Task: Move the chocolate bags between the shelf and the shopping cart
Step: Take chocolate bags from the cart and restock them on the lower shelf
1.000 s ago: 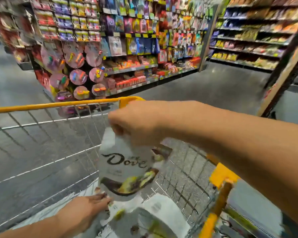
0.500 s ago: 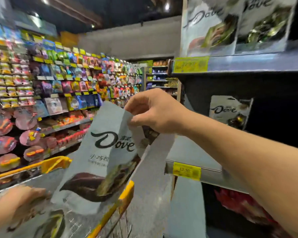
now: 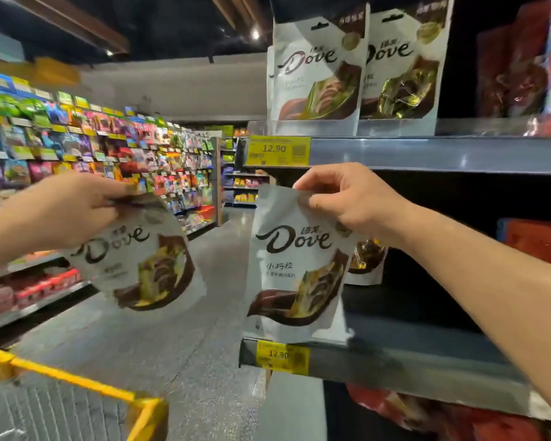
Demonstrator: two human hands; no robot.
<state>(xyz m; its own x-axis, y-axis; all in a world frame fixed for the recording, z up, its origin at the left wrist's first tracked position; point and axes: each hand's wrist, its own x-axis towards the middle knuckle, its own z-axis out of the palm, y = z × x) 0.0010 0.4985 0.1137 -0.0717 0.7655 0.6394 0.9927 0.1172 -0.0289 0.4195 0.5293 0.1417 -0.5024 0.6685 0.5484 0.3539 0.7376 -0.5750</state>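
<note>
The white, glossy plastic chocolate pouch with brown Dove lettering [image 3: 295,265] is hanging upright, long axis vertical, its flat bottom right at the front lip of the grey metal shelf [image 3: 395,367], just above that shelf's yellow price label [image 3: 282,358]. Whether the base is already resting on the deck or hanging just over it is hard to tell. The right hand [image 3: 347,202] is pinching the pouch's top edge between thumb and curled fingers, so the pouch is lying straight below the hand, with the open shelf deck lying behind it and to the right. This hand is much the nearer one to the shelf, so the placing probably falls to it: a short push inward, keeping the pouch upright.

The pouch is looking full at the base, with a brown swirl and wrapped chocolates printed low on its face.

A second matching white pouch [image 3: 140,259] is hanging tilted and blurred well left of the shelf, over the aisle, the left hand [image 3: 74,211] gripping its top. A similar pouch [image 3: 368,259] is standing further back on the shelf, and two more [image 3: 315,68] are standing on the tier above. The wire shopping cart with a yellow rim [image 3: 70,381] is sitting below and left of the shelf.
</note>
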